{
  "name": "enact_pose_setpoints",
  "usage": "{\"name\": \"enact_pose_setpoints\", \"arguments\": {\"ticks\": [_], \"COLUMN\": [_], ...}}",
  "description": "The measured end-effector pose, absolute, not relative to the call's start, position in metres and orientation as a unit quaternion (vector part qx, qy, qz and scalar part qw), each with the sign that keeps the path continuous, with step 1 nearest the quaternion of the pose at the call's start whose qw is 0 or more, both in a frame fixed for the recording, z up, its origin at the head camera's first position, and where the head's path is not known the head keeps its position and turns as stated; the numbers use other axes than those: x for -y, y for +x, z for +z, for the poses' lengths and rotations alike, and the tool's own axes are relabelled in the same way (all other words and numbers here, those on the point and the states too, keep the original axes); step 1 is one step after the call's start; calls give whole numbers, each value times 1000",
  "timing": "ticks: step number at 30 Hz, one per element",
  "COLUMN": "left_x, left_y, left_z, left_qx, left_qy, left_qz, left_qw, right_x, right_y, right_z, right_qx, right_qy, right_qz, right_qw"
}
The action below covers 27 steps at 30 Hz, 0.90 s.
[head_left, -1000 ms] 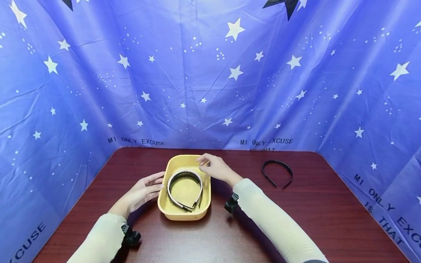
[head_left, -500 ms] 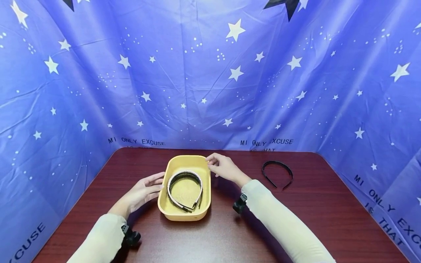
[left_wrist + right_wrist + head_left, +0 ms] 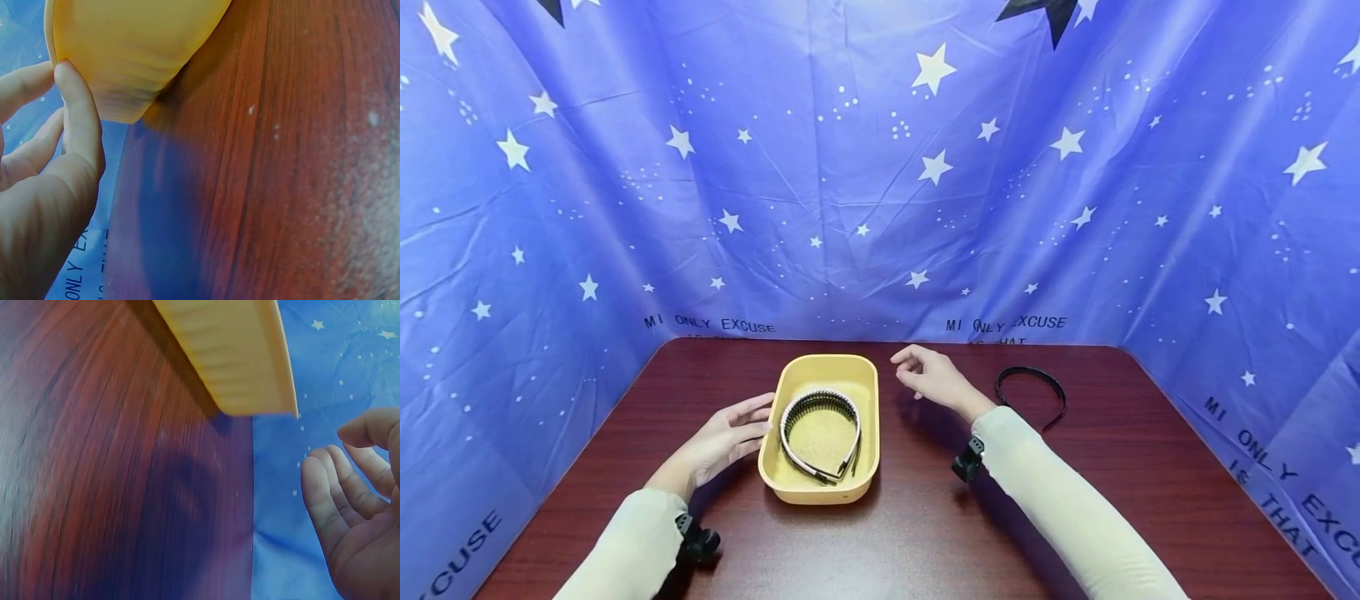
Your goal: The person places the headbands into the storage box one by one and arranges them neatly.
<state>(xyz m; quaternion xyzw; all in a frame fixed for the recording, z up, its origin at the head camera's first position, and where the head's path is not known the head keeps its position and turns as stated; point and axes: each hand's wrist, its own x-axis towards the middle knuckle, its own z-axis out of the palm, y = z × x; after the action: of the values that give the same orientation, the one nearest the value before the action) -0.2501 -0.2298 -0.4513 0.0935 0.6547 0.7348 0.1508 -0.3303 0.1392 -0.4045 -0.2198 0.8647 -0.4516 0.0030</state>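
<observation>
A yellow plastic bin (image 3: 827, 497) stands upright on the table, holding several nested headbands (image 3: 818, 402), black toothed ones with a pale band among them. My left hand (image 3: 722, 437) rests its fingertips against the bin's left side; the left wrist view shows a fingertip right at the rim of the yellow wall (image 3: 125, 56). Off the bin's right side, my right hand (image 3: 936, 379) hovers with loosely bent fingers and holds nothing. Further right lies a single black headband (image 3: 1030, 370) on the table, its left end partly hidden by my right wrist.
The dark red wooden table (image 3: 820, 550) narrows toward the back. A blue star-printed curtain (image 3: 850, 167) hangs round its far and side edges. Each sleeve carries a small black wrist camera (image 3: 700, 542).
My right hand has moved right, from over the bin's inside across its rim to the space beside it, empty throughout. The left hand and the bin have stayed put.
</observation>
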Motion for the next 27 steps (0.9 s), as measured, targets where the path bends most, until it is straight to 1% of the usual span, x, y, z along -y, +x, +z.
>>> {"name": "enact_pose_setpoints", "arguments": {"ticks": [15,27], "left_x": [232,231], "left_y": [-249,-250], "left_z": [-451,-452], "left_qx": [-651,-651], "left_qy": [94,95], "left_qz": [739,737], "left_qw": [149,152], "right_x": [-193,-230], "right_y": [-333,-333], "right_z": [-414,-419], "right_qx": [-877,-887], "right_qy": [-193,-168], "right_qz": [-439,-429], "right_qw": [-14,-14]}}
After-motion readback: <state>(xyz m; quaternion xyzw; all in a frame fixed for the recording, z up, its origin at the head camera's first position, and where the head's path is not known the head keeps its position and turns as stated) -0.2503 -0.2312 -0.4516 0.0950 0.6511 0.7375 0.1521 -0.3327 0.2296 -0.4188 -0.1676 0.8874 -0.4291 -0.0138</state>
